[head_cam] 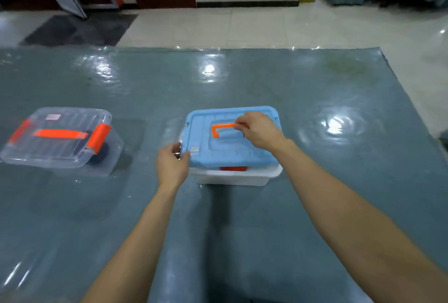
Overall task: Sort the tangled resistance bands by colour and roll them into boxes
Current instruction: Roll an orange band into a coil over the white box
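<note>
Grey matting (315, 193) carries a white box (232, 178) under a blue lid (230, 150), dead ahead. The right hand (260, 130) pinches its orange handle (225, 126), which runs left-right. The left hand (172, 164) grips the lid's near-left corner; no bands show.

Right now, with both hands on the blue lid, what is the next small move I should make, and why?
Probably lower the blue lid squarely onto the white box. It sits raised and askew, with something red showing under its near edge. Your left hand grips its corner, your right hand pinches the orange handle, and no loose bands lie on the mat.
</note>
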Motion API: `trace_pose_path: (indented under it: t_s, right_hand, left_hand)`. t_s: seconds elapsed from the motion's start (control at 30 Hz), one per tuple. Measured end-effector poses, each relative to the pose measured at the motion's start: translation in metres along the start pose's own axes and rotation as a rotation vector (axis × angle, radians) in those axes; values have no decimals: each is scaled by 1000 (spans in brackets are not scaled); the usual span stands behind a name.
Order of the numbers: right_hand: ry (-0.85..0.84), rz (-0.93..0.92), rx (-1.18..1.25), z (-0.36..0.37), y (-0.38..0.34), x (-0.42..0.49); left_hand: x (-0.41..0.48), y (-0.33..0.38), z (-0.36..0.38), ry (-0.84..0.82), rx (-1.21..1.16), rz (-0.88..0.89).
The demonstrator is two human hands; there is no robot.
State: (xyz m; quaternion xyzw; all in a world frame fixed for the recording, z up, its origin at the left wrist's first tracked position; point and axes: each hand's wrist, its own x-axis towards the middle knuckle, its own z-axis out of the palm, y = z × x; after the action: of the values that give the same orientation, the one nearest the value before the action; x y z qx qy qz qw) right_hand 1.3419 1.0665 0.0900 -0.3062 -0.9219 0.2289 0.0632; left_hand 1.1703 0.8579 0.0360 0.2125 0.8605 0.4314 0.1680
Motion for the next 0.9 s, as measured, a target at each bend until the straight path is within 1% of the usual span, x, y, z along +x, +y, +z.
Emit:
trace_pose_path:
  t_s: [0.13, 0.27, 0.37, 0.4, 0.47, 0.53, 0.67, 0.77, 0.83, 0.9]
  right_hand:
    - [1, 66, 28, 14, 0, 0]
    - [-13, 67, 39, 23, 4, -18]
    - [9, 87, 50, 30, 1, -34]
    - [21, 85, 30, 34, -1, -39]
    - [34, 64, -86, 43, -4, -48]
    - [82, 74, -169, 52, -5, -55]
    - [245, 242, -98, 68, -7, -60]
    - [270, 405, -34, 79, -12, -61]
    - [308, 528, -97, 81, -9, -68]
    - [330, 674, -77, 84, -3, -81]
  left_hand:
    - [3, -10, 1, 26, 57, 41]
    - [-1, -22, 3, -21, 69, 44]
    - [-5, -28, 7, -9, 52, 53]
    - [-5, -29, 9, -5, 45, 56]
    - [-6, -31, 13, -12, 27, 56]
    - [-8, -33, 19, -25, 5, 61]
    - [-13, -38, 30, -29, -28, 66]
    - [-11, -42, 32, -34, -26, 64]
    - [-9, -44, 33, -41, -17, 70]
    - [-9, -45, 32, -43, -7, 80]
